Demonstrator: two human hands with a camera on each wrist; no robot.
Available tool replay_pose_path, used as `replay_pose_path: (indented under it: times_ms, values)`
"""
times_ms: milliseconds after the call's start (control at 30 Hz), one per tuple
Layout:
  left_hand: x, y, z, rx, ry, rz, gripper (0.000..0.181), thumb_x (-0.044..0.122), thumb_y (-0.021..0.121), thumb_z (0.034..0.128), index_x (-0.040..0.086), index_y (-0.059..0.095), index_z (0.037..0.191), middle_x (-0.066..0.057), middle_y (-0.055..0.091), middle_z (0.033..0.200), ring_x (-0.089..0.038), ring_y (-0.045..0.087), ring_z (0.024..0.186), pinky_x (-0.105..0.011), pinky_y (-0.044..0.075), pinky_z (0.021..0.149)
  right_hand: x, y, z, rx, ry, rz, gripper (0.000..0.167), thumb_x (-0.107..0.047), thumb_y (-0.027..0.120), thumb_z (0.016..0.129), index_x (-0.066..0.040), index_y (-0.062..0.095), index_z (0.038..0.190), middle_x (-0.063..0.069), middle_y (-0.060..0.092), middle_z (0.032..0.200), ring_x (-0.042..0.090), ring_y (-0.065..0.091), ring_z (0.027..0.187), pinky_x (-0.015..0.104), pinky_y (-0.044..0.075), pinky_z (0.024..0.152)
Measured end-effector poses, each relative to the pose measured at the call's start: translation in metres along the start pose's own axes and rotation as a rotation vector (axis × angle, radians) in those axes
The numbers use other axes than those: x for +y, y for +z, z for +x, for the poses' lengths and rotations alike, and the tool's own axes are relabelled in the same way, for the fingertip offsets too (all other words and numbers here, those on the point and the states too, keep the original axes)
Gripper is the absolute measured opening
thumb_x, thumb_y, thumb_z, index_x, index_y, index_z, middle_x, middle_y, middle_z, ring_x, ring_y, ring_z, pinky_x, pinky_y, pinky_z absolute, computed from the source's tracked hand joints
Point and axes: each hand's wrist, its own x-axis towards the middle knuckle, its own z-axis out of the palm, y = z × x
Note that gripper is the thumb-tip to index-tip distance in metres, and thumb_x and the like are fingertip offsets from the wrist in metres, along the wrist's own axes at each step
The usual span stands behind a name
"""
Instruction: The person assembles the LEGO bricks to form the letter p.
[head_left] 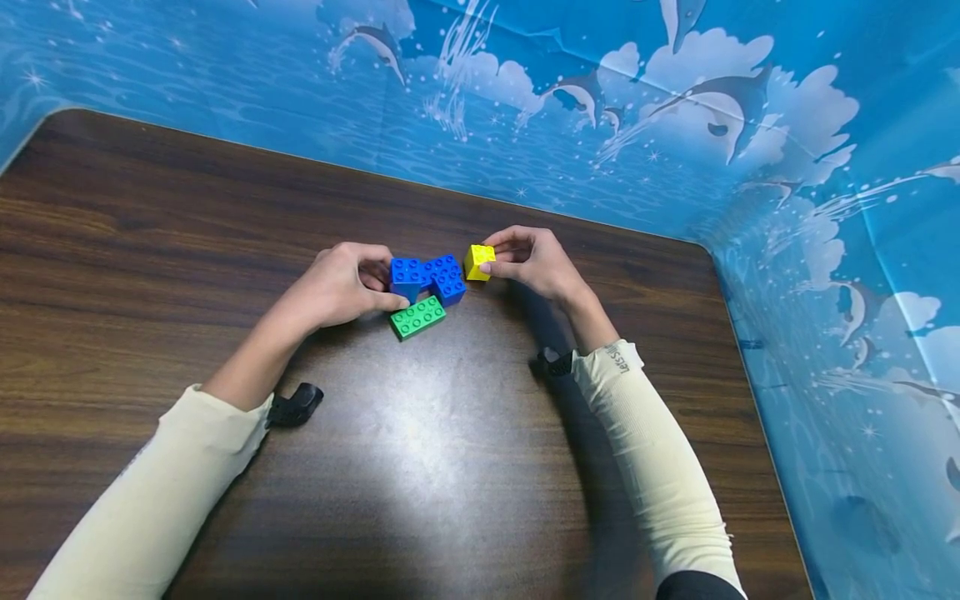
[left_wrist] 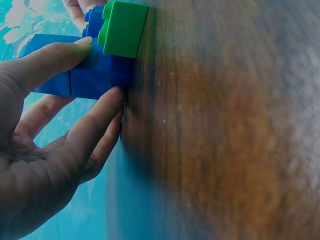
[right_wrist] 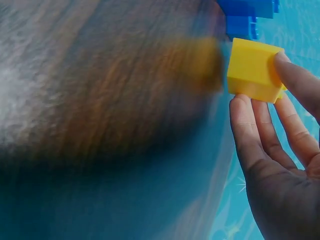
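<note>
On the table, my left hand (head_left: 339, 283) holds the left end of a group of joined blue toy building bricks (head_left: 406, 273), thumb at the near side and fingers at the far side. The thumb lies across the blue (left_wrist: 100, 80) in the left wrist view. Right against the blue bricks' near side is a long green brick (head_left: 417, 317). Just right of the blue group, my right hand (head_left: 543, 265) pinches a small yellow brick (head_left: 478, 262) between thumb and fingers. The right wrist view shows this yellow brick (right_wrist: 254, 70) raised off the table, slightly tilted, apart from the blue.
The dark wood-grain table (head_left: 465, 467) has its back edge a short way behind the bricks. Beyond it hangs a blue sheet (head_left: 480, 108) printed with dolphins, which also runs along the right side. Black wrist devices (head_left: 297, 406) sit under both forearms.
</note>
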Motion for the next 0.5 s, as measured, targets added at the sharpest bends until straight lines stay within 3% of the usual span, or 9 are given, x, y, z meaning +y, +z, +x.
replay_pose_path:
  times_ms: [267,500]
  values:
    - [-0.0005,-0.0003,0.0002,-0.002,-0.004,-0.003,0.037,0.022,0.088,0.0921,0.006,0.067,0.118,-0.021,0.072,0.126,-0.035,0.073,0.114,-0.051,0.06,0.094,0.0021,0.0022,0.0004,-0.033,-0.006,0.012,0.037,-0.006,0.081,0.096,-0.003,0.071,0.13,0.016,0.071,0.127,0.028,0.07,0.111,0.028,0.062,0.089]
    - [-0.0002,-0.0002,0.0002,-0.007,-0.002,-0.004,0.036,0.023,0.088,0.0923,0.006,0.066,0.116,-0.02,0.071,0.125,-0.035,0.073,0.114,-0.051,0.06,0.093,-0.0056,0.0042,-0.0012,-0.067,-0.073,-0.075,0.048,-0.008,0.081,0.096,-0.005,0.066,0.142,0.013,0.064,0.145,0.031,0.062,0.128,0.047,0.054,0.11]
